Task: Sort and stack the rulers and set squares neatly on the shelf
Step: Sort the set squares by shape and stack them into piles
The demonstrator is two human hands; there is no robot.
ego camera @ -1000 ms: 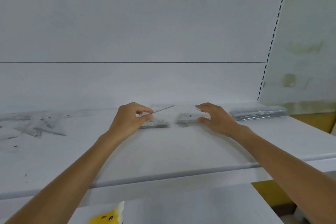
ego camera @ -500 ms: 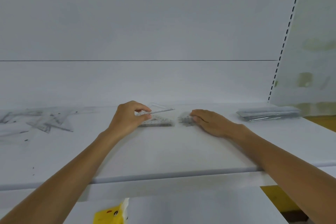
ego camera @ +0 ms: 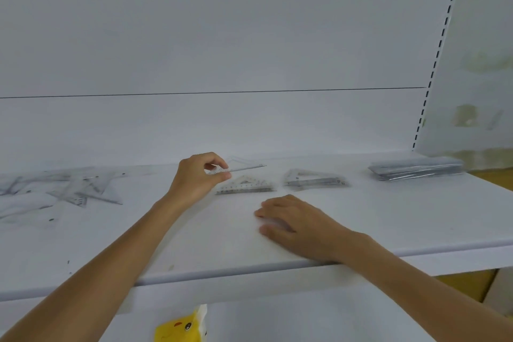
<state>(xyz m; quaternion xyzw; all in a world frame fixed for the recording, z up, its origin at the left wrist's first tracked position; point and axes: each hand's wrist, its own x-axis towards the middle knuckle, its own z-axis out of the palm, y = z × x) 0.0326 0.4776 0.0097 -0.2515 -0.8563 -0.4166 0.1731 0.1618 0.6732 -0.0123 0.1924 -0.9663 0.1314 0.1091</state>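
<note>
Mid-sort, placing step. Left hand (ego camera: 197, 178) pinches a clear plastic piece (ego camera: 247, 169) by its near end between thumb and fingers. It's probably a set square, but it's edge-on so I can't confirm. It's held roughly level just above the left set-square stack (ego camera: 245, 186). Right hand (ego camera: 299, 223) lies flat on the shelf (ego camera: 416, 219) in front of the stacks, fingers relaxed, holding nothing. A second set-square stack (ego camera: 315, 179) sits just right of the first, with the ruler stack (ego camera: 416, 169) further right near the shelf end. Unsorted pile (ego camera: 69, 190) is still spread out on the far left. Next, as I read it: lower the piece onto the matching stack with edges square, release, then go back left for more. Clear plastic slides easily, so the stack may need steadying.
</note>
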